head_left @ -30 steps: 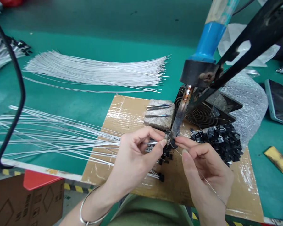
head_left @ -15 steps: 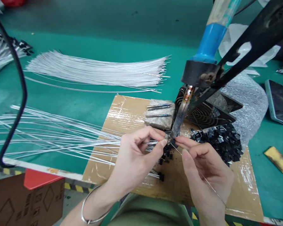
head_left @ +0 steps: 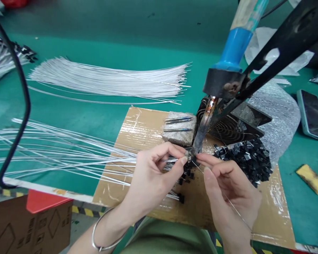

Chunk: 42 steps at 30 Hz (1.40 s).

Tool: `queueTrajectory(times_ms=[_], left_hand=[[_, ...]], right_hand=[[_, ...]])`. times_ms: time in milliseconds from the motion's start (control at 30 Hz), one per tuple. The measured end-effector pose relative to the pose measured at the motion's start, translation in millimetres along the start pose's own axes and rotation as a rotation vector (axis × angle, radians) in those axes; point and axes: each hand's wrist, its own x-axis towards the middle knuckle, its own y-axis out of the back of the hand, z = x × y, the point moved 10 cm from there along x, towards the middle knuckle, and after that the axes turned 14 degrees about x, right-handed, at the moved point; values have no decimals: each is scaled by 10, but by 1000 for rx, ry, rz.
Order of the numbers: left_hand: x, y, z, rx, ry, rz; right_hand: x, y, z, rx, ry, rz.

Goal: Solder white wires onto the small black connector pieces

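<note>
My left hand (head_left: 155, 176) pinches a small piece, too small to make out, at the tip of the soldering iron (head_left: 200, 137). Between the fingers of my right hand (head_left: 228, 190) runs a thin solder wire (head_left: 234, 208), its upper end reaching the iron's tip. White wires (head_left: 95, 158) extend leftward from beneath my left hand, some ending in black connectors (head_left: 180, 198) on the cardboard (head_left: 272, 211). To the right of the iron lies a pile of black connectors (head_left: 246, 160). A block with metal pins (head_left: 178, 137) stands behind my left fingers.
A large bundle of white wires (head_left: 108, 79) lies at the back left. Behind the connector pile are a black fan (head_left: 228, 128) and bubble wrap (head_left: 278, 109). A phone (head_left: 313, 114) and yellow sponge (head_left: 312, 180) lie at the right. A black cable (head_left: 22, 88) hangs at the left.
My right hand has shifted very slightly left with the solder wire. The iron and its bracket also appear a little further left. My left hand is almost unchanged.
</note>
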Motion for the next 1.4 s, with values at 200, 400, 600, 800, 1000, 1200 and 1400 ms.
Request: queueTrajectory(times_ms=[200,400,600,800,1000,1200,1400], left_hand=[[-2,-2,-13,-1,5,0],[-3,-11,-15,-13,0,-1],[-22,-11,7,-21,-2,-9],[-15,-1,-7,-27,3,3],[-16,0,-22,-8,20,5],[-2,-22,-20,17,15,-7],[-4,-24,-33,-3,24,-5]], right_hand=[[-16,-11,-10,-38,36,9],[-27,-5,-49,-65,54,18],[-33,-5,-62,-65,72,20],[-30,-8,-75,-64,81,36],[-31,-9,-71,-51,72,38],[-31,-4,-54,-64,71,41],[-48,-8,-91,-103,97,58]])
